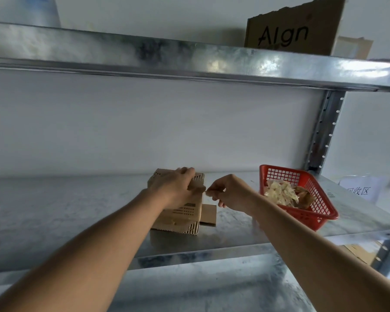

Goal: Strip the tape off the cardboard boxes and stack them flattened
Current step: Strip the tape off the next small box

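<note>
both bare forearms reach forward from the lower corners and draw together toward the middle. the left hand (175,188) lies palm down, fingers curled over an edge and gripping it, knuckles up. the right hand (226,192) sits just beside it, wrist slightly raised, thumb and forefinger pinched together at the left hand's fingertips, other fingers curled loosely under.

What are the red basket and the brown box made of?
The red basket looks like glossy moulded plastic: its walls are a regular grid of holes. The brown box looks like matte corrugated cardboard: wavy ridges show along its cut edge.
</note>
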A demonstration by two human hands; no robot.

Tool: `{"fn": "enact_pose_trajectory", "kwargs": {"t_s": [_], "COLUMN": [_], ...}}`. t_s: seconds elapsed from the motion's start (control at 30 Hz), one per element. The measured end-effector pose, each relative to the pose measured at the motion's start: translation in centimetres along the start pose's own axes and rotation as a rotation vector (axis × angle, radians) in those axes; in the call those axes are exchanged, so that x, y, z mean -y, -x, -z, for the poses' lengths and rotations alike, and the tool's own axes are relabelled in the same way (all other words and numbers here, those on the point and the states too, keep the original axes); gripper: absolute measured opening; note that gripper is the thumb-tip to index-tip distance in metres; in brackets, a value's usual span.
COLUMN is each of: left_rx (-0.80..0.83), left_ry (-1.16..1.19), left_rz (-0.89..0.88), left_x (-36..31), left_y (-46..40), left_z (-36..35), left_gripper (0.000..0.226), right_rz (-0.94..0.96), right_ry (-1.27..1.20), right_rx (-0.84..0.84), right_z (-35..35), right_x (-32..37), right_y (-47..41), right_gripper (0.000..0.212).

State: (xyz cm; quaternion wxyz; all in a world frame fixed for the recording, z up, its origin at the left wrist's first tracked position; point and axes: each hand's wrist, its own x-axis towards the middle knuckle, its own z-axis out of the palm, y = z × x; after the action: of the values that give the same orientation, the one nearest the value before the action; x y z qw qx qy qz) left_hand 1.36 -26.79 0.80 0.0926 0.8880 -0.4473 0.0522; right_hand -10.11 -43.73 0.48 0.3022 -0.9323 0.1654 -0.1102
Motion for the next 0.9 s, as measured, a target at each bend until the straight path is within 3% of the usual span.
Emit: {"fn": "enact_pose_trajectory", "kwargs": {"t_s": [0.17,0.3,0.47,0.63,0.9], "left_rx": [-0.029,-0.032,-0.044,-0.001,-0.074], "left_ry": [-0.016,-0.07,-0.03,-0.036,-0.03], "left_rz": [-0.029,-0.048,-0.08,-0.058,-0.152], "left_x": [2.5,3.1,2.5,1.9,-3.9], "left_y": [0.2,-1.0,-1.7,-1.1,-1.4], "left_z": [-0.4,-0.8,-1.3,-1.1,-1.9], "left_gripper": [0.063,0.055,0.06,0.074,0.05], "right_rz": [0.143,0.184,0.123,0.061,0.1], "right_ry": [0.121,0.191,-0.025,-0.019,0.162], "right_rx": [0.093,0.252,-0.069,-0.332,-0.553], "right_z": [0.6,0.3,0.7,0.3,3.0], "right_x": [-0.2,-0.8,-1.7,-1.8,-3.0], "right_y": [0.9,1.6,1.8,1.8,2.8], "right_gripper": [0.015,0.016,0.012,0.026,0.023]}}
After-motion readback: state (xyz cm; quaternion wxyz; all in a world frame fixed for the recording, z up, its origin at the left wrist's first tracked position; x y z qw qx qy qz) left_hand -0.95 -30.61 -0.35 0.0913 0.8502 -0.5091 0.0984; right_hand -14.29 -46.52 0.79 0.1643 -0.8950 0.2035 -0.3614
